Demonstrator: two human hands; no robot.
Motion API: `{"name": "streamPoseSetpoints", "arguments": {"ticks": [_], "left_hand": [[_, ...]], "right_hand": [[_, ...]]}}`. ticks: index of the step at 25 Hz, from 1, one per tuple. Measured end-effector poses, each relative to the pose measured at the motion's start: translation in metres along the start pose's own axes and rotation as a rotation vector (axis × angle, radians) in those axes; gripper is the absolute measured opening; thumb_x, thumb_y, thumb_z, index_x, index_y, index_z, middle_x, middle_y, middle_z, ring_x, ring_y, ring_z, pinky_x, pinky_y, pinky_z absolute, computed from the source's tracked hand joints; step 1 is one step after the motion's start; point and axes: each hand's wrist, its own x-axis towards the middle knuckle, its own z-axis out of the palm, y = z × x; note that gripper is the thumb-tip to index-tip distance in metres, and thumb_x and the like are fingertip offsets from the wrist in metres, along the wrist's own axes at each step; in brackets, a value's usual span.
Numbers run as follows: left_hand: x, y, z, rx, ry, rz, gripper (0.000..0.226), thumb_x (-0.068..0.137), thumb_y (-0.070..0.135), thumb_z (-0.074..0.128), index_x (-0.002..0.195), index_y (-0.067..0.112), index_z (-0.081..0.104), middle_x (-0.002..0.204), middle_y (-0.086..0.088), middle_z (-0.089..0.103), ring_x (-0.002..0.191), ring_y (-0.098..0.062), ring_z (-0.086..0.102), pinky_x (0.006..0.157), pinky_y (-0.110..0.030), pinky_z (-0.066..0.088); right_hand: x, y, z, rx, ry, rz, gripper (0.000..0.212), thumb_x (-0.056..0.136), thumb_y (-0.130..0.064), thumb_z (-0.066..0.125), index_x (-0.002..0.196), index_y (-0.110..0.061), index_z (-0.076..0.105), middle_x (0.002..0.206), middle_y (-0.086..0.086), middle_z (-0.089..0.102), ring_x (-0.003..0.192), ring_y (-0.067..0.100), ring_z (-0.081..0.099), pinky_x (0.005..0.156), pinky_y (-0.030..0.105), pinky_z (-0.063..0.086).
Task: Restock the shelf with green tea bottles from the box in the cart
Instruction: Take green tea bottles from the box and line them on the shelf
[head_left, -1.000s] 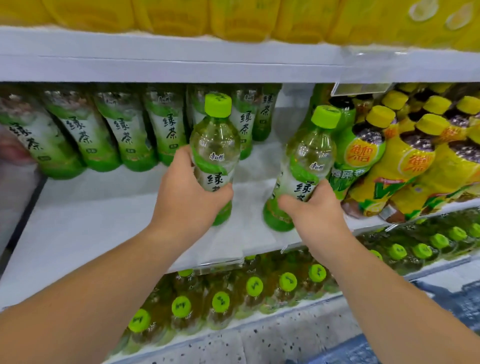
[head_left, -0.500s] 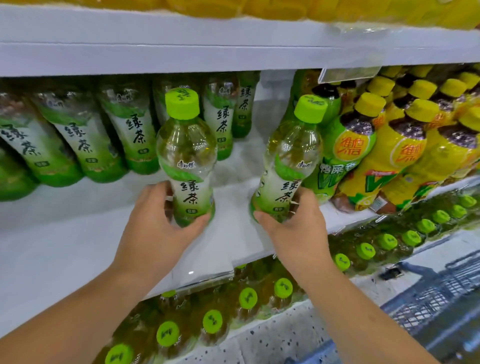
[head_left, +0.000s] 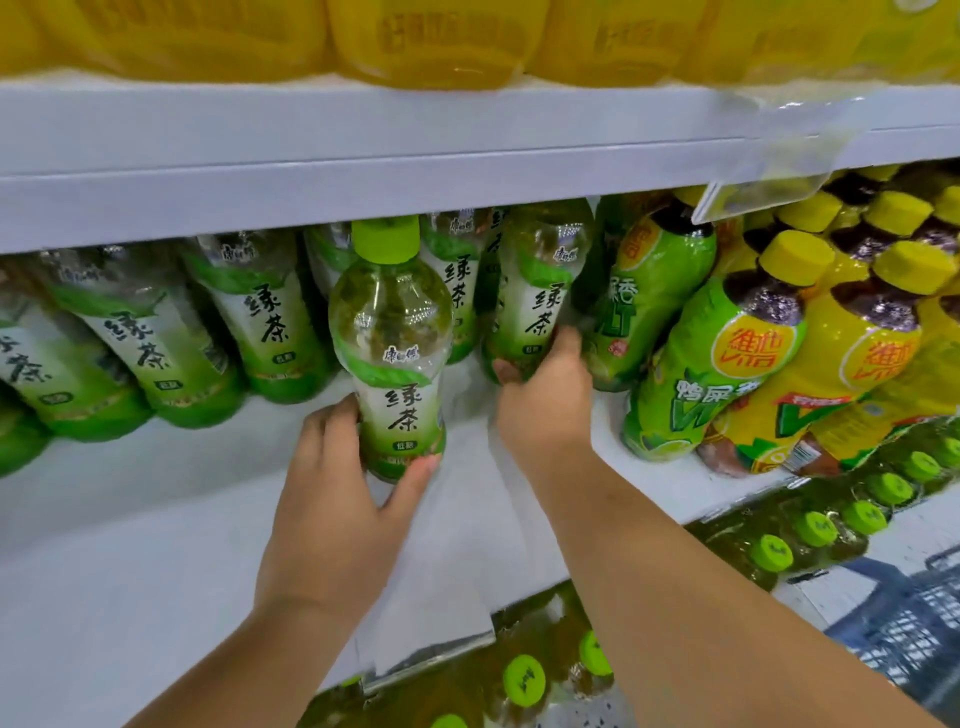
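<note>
My left hand (head_left: 337, 504) grips the base of a green tea bottle (head_left: 392, 332) with a lime cap, upright over the white shelf (head_left: 130, 561). Further back, my right hand (head_left: 545, 410) holds the bottom of a second green tea bottle (head_left: 540, 280), deep on the shelf beside the rear row, its cap hidden under the shelf above. A row of green tea bottles (head_left: 260, 312) stands along the back at the left.
Green and yellow bottles of other drinks (head_left: 727, 353) crowd the shelf's right side. Yellow packs (head_left: 415, 41) sit on the shelf above. Lime-capped bottles (head_left: 821, 525) fill the shelf below. A blue cart's mesh (head_left: 914, 634) shows at bottom right.
Both hands have pushed their bottles deeper onto the shelf; the right one has gone furthest, reaching the back row. The view has moved closer to the shelf.
</note>
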Motion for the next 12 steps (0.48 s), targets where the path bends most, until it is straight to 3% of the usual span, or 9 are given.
{"name": "streamPoseSetpoints", "arguments": {"ticks": [5, 12], "left_hand": [[0.002, 0.001, 0.001, 0.013, 0.014, -0.007, 0.06, 0.079, 0.05, 0.072, 0.128, 0.026, 0.047, 0.112, 0.014, 0.041, 0.098, -0.011, 0.053, 0.081, -0.028, 0.045], [0.003, 0.0, 0.001, -0.001, 0.022, -0.008, 0.063, 0.076, 0.054, 0.071, 0.128, 0.026, 0.048, 0.112, 0.015, 0.041, 0.097, -0.013, 0.055, 0.082, -0.03, 0.048]], "right_hand": [[0.025, -0.003, 0.017, -0.003, 0.0, 0.03, 0.043, 0.087, 0.0, 0.064, 0.127, -0.011, 0.053, 0.123, 0.012, 0.059, 0.112, 0.027, 0.059, 0.089, 0.024, 0.042], [0.045, -0.004, 0.022, -0.024, 0.0, -0.013, 0.037, 0.084, -0.011, 0.068, 0.12, -0.014, 0.058, 0.111, 0.005, 0.07, 0.106, 0.025, 0.065, 0.088, 0.028, 0.049]]}}
